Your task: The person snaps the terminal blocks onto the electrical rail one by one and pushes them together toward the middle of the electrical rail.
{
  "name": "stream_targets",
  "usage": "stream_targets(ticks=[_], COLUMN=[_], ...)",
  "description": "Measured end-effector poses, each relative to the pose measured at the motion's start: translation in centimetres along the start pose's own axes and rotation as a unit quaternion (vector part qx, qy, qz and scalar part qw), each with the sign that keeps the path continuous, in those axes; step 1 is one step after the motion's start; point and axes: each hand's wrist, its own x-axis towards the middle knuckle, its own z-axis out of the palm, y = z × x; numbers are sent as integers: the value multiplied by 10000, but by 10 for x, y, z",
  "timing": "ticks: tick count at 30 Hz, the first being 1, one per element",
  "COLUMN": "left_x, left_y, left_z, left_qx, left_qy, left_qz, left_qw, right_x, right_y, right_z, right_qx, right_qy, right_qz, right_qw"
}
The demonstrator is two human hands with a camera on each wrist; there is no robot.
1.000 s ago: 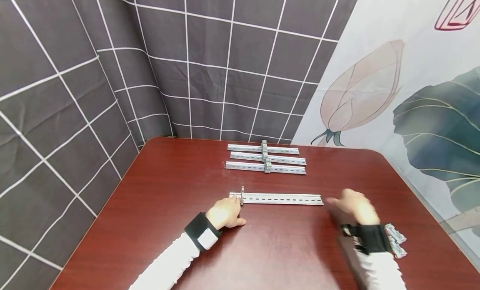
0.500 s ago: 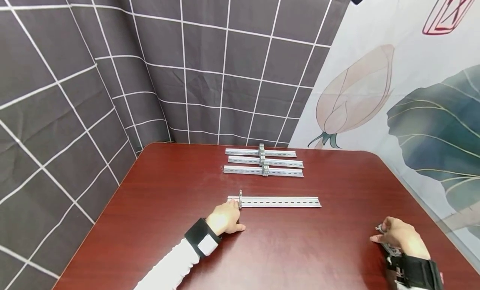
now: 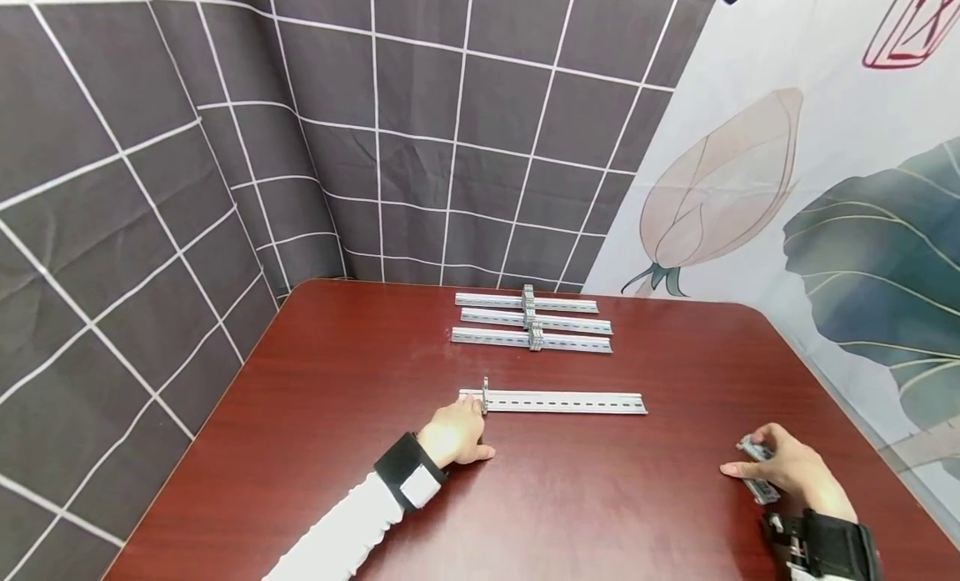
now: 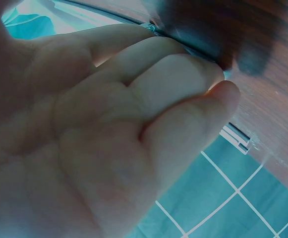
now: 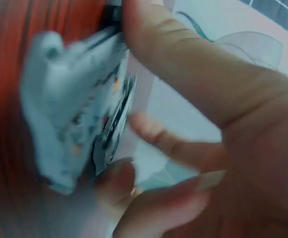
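Note:
A silvery slotted DIN rail [image 3: 562, 403] lies across the table, with a thin terminal block [image 3: 485, 395] standing upright near its left end. My left hand [image 3: 453, 433] rests its fingertips on that end beside the block, thumb stretched out to the side. At the right, my right hand [image 3: 802, 468] pinches a grey terminal block [image 5: 67, 99] between thumb and fingers, low over the table. In the right wrist view another terminal block [image 5: 116, 126] shows behind it, close to the fingers. The rail under the left fingertips is mostly hidden in the left wrist view.
Farther back lie three parallel DIN rails [image 3: 577, 344], each bearing terminal blocks [image 3: 536, 338] near its middle. The red-brown table [image 3: 337, 356] meets a grey checked cloth [image 3: 420, 164] at the back and left, and a flower-printed cloth [image 3: 720, 181] at the right.
My right hand has moved from near the rail's right end to the right and towards me, and now pinches a terminal block. My left hand stays on the rail.

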Motion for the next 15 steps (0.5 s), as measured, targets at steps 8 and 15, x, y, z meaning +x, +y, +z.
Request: stream_targets(ticks=[8, 15], left_x=[-1, -2], left_y=[2, 5], left_z=[0, 1], left_qx=[51, 149], left_qy=[161, 223], left_qz=[-10, -42], left_qw=[9999, 9996], right_x=[6, 4], right_y=[-34, -29], right_z=[12, 7], right_qx=[-186, 27], right_qy=[449, 309], right_qz=[-152, 71], right_qw=[9987, 9995])
